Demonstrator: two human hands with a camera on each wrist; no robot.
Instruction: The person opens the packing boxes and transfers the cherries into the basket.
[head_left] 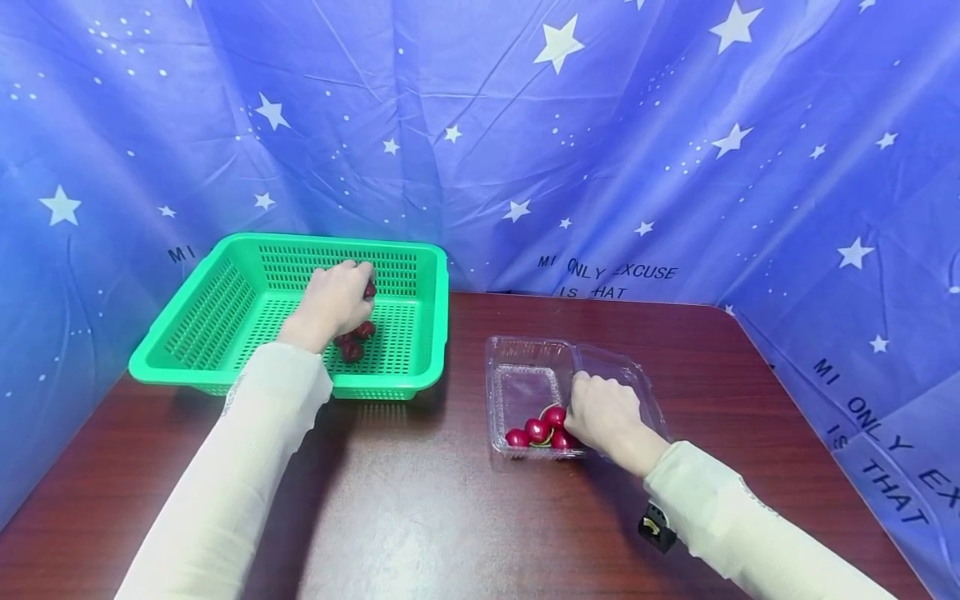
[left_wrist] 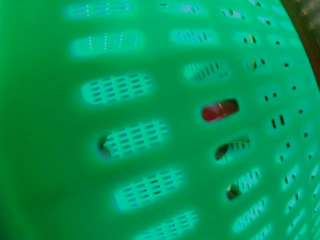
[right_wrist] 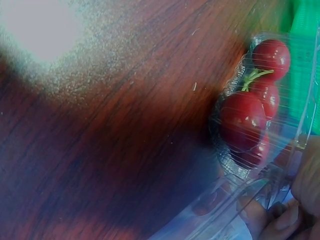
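Inside the green basket, my left hand (head_left: 335, 302) reaches down with bent fingers and pinches a dark red cherry (head_left: 370, 290). Below it, several dark cherries (head_left: 351, 349) lie on the basket floor. My left wrist view is filled by the slotted wall of the basket (left_wrist: 165, 105), and the left hand does not show there. On the right, my right hand (head_left: 606, 415) grips the side of a clear plastic box (head_left: 491, 400) where its lid joins. Several bright red cherries (head_left: 537, 430) with green stems sit along the near side of the box, close to that hand's fingertips (right_wrist: 287, 217).
The green basket (head_left: 390, 382) stands at the back left of the brown wooden table (head_left: 420, 500). The box's lid (head_left: 618, 367) lies folded open to the right. A blue star-patterned cloth (head_left: 480, 167) hangs behind the table and along its sides.
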